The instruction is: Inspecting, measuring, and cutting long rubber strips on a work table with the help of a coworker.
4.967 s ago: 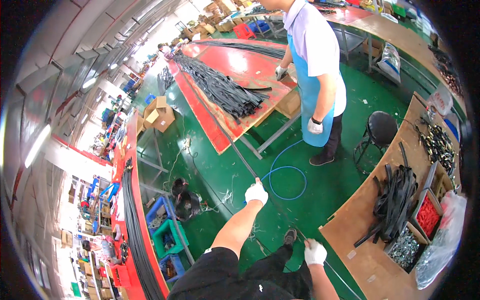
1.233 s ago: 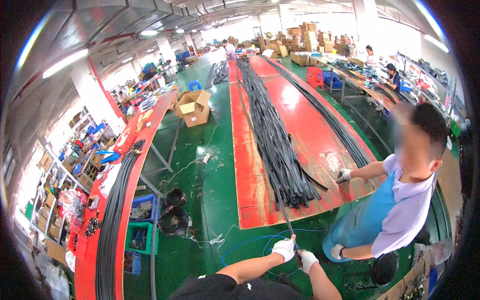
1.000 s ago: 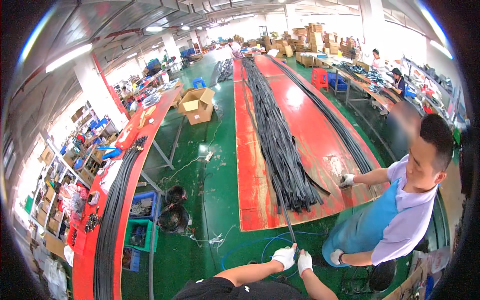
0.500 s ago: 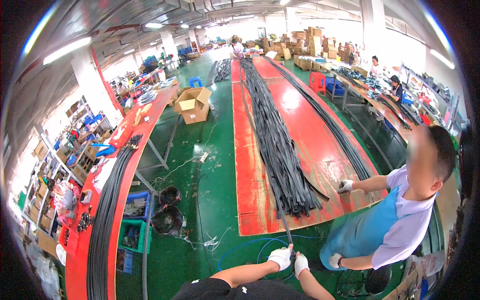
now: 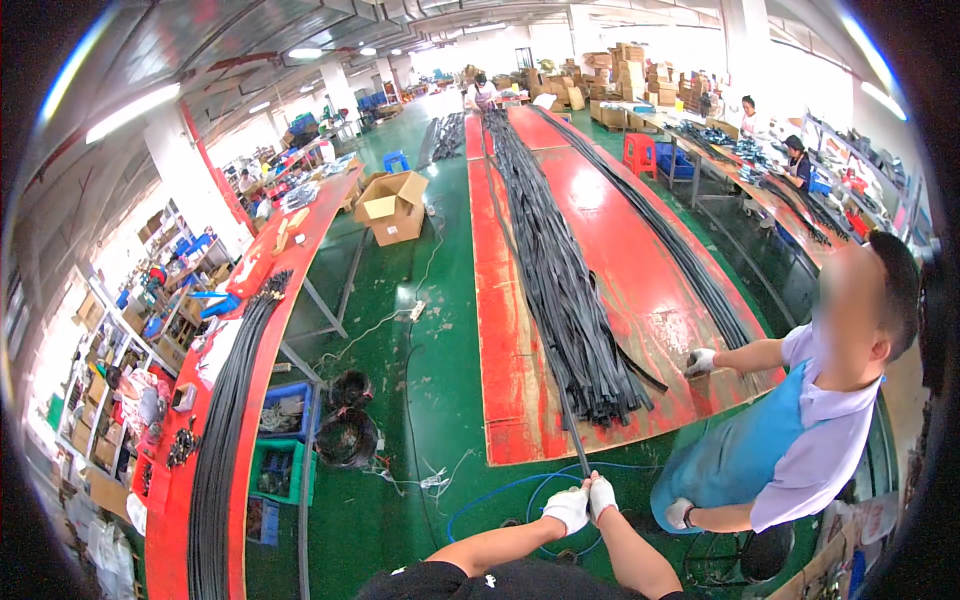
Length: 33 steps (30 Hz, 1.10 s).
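A long flat black strip (image 5: 576,445) runs from the near end of the red table toward me, past the table edge. My left hand (image 5: 566,508), in a white glove, is closed at the strip's near end. Right beside it my right hand (image 5: 602,495), also gloved in white, grips the same end, fingers up front. The exact finger hold is small in view. Beyond lies a thick bundle of black strips (image 5: 560,290) along the red table (image 5: 640,265), its near ends fanned out.
To my right stands a co-worker in a blue apron (image 5: 740,430), one gloved hand on the table near a second strip bundle (image 5: 670,245). A red bench (image 5: 268,345) with black strips is on the left. Blue hose (image 5: 490,500), bins and a carton (image 5: 392,208) are on the floor.
My right hand has moved up and forward to the strip beside my left hand. The view has shifted slightly. The co-worker's hand stays on the table.
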{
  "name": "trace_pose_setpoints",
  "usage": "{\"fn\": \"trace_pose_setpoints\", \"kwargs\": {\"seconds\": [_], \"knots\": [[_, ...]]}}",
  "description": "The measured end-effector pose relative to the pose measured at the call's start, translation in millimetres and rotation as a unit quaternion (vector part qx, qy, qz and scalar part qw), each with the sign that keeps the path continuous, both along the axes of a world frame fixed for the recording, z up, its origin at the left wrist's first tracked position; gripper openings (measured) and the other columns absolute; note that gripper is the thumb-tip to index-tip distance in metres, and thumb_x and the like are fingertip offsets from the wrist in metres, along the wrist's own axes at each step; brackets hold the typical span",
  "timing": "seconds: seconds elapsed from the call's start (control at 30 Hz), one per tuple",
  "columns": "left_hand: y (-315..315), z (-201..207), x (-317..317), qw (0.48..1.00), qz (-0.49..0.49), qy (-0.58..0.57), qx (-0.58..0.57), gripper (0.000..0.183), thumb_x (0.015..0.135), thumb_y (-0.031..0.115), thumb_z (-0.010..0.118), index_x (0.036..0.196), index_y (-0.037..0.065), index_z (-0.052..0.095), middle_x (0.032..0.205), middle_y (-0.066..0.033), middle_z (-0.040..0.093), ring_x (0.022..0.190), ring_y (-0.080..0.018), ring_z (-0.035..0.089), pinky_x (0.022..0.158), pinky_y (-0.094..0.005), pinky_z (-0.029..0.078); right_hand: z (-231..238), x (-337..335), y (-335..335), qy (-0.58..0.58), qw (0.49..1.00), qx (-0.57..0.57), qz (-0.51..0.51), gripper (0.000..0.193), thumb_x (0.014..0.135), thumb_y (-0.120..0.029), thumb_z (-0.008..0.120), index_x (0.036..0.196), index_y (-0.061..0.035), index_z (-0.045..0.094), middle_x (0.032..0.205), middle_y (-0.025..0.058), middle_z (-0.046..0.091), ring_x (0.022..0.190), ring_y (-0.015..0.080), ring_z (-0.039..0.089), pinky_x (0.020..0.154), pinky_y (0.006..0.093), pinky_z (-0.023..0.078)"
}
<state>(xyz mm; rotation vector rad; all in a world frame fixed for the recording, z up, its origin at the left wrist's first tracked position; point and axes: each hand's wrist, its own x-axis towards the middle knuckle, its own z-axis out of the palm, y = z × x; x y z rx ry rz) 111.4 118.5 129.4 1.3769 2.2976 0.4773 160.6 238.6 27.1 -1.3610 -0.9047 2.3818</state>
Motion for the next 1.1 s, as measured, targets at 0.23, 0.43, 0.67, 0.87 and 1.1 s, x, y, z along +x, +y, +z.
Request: {"fn": "trace_pose_setpoints", "kwargs": {"seconds": [0.23, 0.43, 0.67, 0.87, 1.1], "knots": [[-7, 14, 0, 1.000, -0.012, -0.009, -0.026, 0.057, 0.096, 0.029, 0.057, 0.147, 0.007, 0.044, 0.107, -0.0245, 0.070, 0.093, -0.0452, 0.071, 0.080, -0.0549, 0.057, 2, -12, -2, -0.080, 0.994, 0.041, -0.062, 0.036, 0.110, -0.045, 0.049, 0.108, -0.0097, 0.055, 0.083, 0.0056, 0.054, 0.067, 0.0195, 0.054, 0.061, 0.0382, 0.050], [3, 4, -25, 1.000, 0.013, 0.022, 0.003, 0.061, 0.094, 0.026, 0.057, 0.151, 0.008, 0.042, 0.103, -0.0239, 0.070, 0.088, -0.0444, 0.071, 0.076, -0.0543, 0.057, 16, -48, 21, -0.031, 0.996, 0.008, 0.082, 0.039, 0.108, -0.046, 0.051, 0.097, -0.0099, 0.064, 0.060, 0.0000, 0.047, 0.048, 0.0175, 0.045, 0.047, 0.0342, 0.037], [22, 16, -76, 0.996, 0.077, 0.028, 0.041, 0.072, 0.089, 0.022, 0.060, 0.156, 0.007, 0.039, 0.100, -0.0255, 0.074, 0.088, -0.0459, 0.072, 0.078, -0.0550, 0.058, 32, -118, 47, -0.013, 0.986, 0.067, 0.151, 0.035, 0.109, -0.040, 0.051, 0.090, -0.0129, 0.061, 0.065, 0.0019, 0.051, 0.054, 0.0194, 0.046, 0.052, 0.0392, 0.039], [34, 67, -132, 0.992, 0.120, -0.011, 0.022, 0.078, 0.087, 0.023, 0.061, 0.159, 0.007, 0.035, 0.096, -0.0261, 0.074, 0.087, -0.0460, 0.072, 0.080, -0.0543, 0.057, 21, -192, 79, 0.001, 0.989, 0.062, 0.137, 0.033, 0.108, -0.041, 0.054, 0.090, -0.0140, 0.063, 0.070, 0.0041, 0.058, 0.062, 0.0219, 0.053, 0.060, 0.0401, 0.043], [-18, 26, -268, 0.968, 0.234, -0.081, 0.045, 0.052, 0.090, 0.027, 0.058, 0.138, 0.006, 0.055, 0.098, -0.0279, 0.073, 0.092, -0.0464, 0.072, 0.084, -0.0540, 0.057, -3, -252, 51, -0.058, 0.982, 0.044, 0.172, 0.033, 0.107, -0.042, 0.053, 0.092, -0.0139, 0.062, 0.070, 0.0013, 0.055, 0.060, 0.0197, 0.051, 0.053, 0.0405, 0.038]]}}
